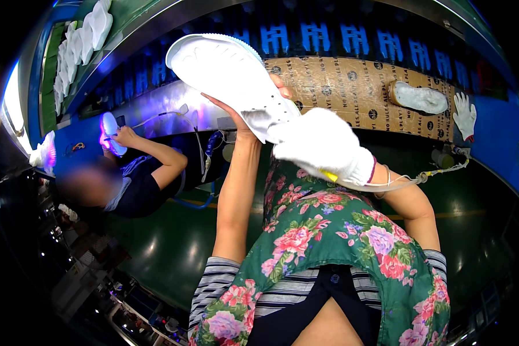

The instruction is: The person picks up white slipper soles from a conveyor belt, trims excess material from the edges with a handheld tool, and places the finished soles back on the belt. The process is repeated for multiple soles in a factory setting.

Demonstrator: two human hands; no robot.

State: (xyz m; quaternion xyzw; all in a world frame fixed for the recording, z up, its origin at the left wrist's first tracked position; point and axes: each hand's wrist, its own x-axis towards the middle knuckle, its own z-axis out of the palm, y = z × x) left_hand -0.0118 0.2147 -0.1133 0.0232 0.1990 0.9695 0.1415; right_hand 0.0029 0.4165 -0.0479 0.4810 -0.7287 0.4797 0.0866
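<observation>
A white shoe sole (228, 75) is lifted in front of me, tilted with its heel toward the upper left. My bare left hand (254, 118) grips it from below, fingers wrapped around its lower edge. My right hand (323, 144), in a white cotton glove, presses against the sole's near end and seems to hold a thin tool with a yellow tip; a cord runs from it to the right. A floral apron covers my lap.
A cardboard-lined conveyor (352, 86) runs across the top, carrying another white sole (418, 97). A gloved hand (464, 115) rests at its right end. To my left a seated person (138, 173) holds a sole under violet light. Several white soles (78, 46) stack upper left.
</observation>
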